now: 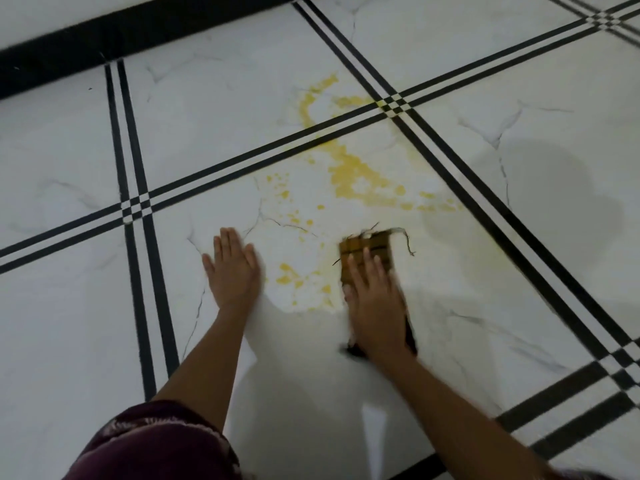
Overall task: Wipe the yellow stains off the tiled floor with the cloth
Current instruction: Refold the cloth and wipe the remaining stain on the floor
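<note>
Right hand [375,306] flat on cloth [372,249] — stains [356,178] beyond

We count two bare hands: left hand [235,268] at seven o'clock, right hand [375,299] at five. One frayed brown cloth [369,249]. Several yellow stains [353,171], toward twelve.

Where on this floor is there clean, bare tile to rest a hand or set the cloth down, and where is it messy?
Clean tile lies left of the left hand, out to the double black stripes, and right of the cloth under the right hand. Between the hands sit yellow spots. The big yellow stain spreads ahead of the cloth and crosses the diagonal stripes toward the black wall strip.
</note>
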